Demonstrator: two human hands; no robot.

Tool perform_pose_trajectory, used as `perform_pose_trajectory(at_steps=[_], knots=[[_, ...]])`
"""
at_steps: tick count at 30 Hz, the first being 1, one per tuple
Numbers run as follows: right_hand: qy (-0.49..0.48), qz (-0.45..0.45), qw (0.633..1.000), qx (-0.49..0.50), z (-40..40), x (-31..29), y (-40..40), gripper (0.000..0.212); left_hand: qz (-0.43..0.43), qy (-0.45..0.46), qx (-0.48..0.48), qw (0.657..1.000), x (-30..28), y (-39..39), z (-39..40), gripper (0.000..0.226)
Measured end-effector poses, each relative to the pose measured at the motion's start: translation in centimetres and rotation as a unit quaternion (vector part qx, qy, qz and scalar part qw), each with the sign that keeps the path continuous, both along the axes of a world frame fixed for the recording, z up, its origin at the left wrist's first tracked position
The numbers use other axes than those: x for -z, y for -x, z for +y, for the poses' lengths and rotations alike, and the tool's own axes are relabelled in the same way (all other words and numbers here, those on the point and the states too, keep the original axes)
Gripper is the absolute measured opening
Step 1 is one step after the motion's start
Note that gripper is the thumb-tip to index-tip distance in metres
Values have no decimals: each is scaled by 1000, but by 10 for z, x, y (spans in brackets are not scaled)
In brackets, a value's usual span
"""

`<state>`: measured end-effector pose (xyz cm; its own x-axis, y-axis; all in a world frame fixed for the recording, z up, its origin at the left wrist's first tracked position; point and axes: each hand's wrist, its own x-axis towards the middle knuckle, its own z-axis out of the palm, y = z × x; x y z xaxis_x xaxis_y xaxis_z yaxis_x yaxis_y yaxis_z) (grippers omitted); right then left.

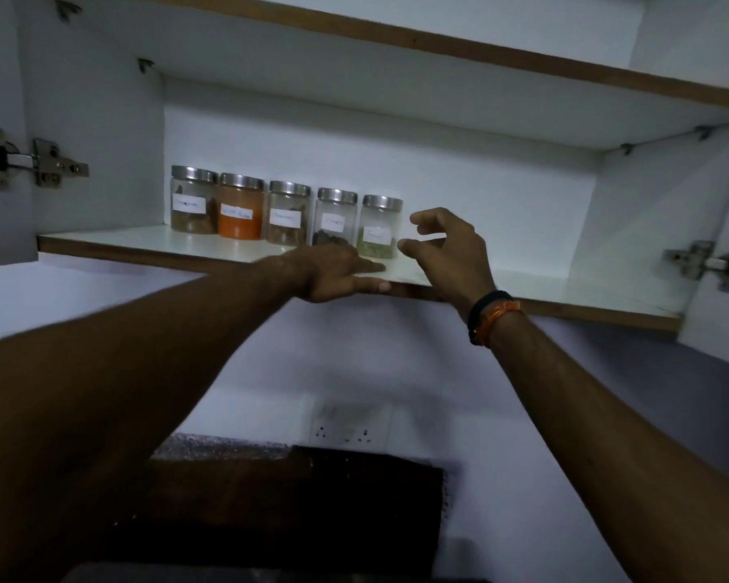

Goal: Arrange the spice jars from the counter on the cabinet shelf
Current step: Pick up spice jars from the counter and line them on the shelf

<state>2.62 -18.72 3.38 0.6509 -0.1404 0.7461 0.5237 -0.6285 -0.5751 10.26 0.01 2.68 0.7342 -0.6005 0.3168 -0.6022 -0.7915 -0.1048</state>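
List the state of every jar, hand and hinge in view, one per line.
Five spice jars: upright, lidded, in a row on the shelf.
Left hand: flat, fingers resting on shelf edge.
Right hand: open, beside the rightmost jar, holding nothing.
Hinges: swung open.

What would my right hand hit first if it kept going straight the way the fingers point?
Probably the rightmost jar, with green contents: the right hand is open beside it, fingers aimed left at its side. Depth is unclear, so it might pass in front.
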Motion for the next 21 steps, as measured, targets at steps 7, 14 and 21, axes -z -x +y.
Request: perform_pose_trajectory(at_steps=[7,14,21], knots=[[1,7,1000,28,-22,48,63,36,-107,84,-28,990,35,40,-19,58],[5,67,996,55,-47,119,104,37,-160,239,98,953,122,103,-37,64],[-152,169,973,49,-50,233,156,25,91,256,107,956,266,156,-59,69]])
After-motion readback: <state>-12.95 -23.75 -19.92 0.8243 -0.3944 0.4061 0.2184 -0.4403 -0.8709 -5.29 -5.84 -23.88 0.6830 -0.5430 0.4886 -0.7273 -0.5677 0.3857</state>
